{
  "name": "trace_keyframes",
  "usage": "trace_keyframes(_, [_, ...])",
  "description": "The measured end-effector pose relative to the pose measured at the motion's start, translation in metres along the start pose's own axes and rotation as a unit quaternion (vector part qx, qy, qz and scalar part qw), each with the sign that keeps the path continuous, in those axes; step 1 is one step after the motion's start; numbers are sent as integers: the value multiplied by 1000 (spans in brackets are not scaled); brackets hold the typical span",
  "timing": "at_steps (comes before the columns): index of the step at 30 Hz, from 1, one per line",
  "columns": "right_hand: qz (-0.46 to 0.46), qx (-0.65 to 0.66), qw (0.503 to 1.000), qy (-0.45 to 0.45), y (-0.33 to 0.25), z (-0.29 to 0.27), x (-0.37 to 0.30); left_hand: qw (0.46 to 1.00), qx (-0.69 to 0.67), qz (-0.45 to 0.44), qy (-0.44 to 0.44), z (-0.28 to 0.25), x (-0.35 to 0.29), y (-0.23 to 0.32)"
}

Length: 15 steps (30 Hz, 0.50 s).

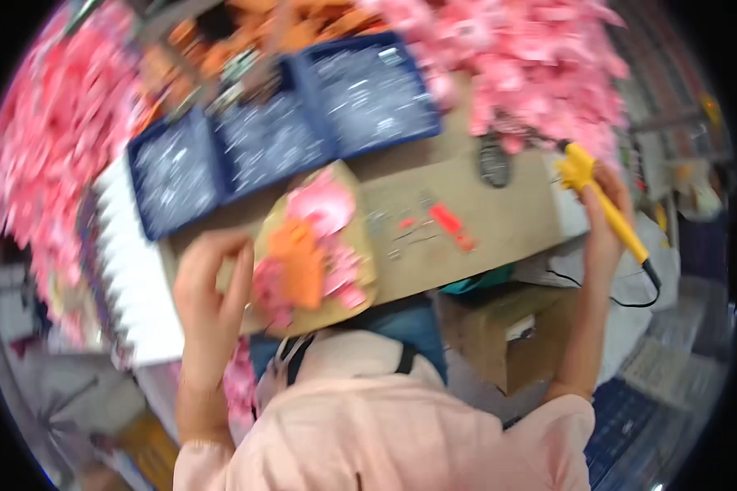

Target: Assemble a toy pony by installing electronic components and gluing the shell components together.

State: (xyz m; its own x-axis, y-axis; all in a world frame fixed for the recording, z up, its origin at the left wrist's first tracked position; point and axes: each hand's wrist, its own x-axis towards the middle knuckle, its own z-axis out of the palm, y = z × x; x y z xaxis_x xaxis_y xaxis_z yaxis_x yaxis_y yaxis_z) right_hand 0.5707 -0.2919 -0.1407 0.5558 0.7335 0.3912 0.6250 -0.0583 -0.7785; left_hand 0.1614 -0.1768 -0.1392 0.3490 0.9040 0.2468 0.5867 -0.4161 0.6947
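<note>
My right hand [606, 214] is wrapped round the yellow handle of a soldering iron [618, 219], held up over the right end of the work board. Its dark front end points up and left; a black cord trails from the back. At the left, my left hand [209, 282] is slightly blurred, its fingers curled in toward the thumb; anything between them is too small to make out. Beside it lies a rounded tan board [356, 278] bearing pink pieces [323, 204] and an orange piece [301, 266], which look like moulded plastic.
A blue three-part tray [330, 123] of small clear pieces stands behind the brown work board [499, 214]. Small red pieces [450, 222] and thin bits lie on that board, with a dark oval object [494, 159] farther back. Pink parts [540, 65] and orange parts [311, 24] are heaped behind.
</note>
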Motion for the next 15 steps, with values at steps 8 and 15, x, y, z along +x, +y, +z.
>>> trace_keyframes(8, [287, 263, 916, -94, 37, 46, -54, 988, -47, -129, -67, -32, -33, -25])
trace_keyframes(15, [-300, 142, 838, -432, -125, 203, -16, 966, 14, 49, -252, -15, -14, -30])
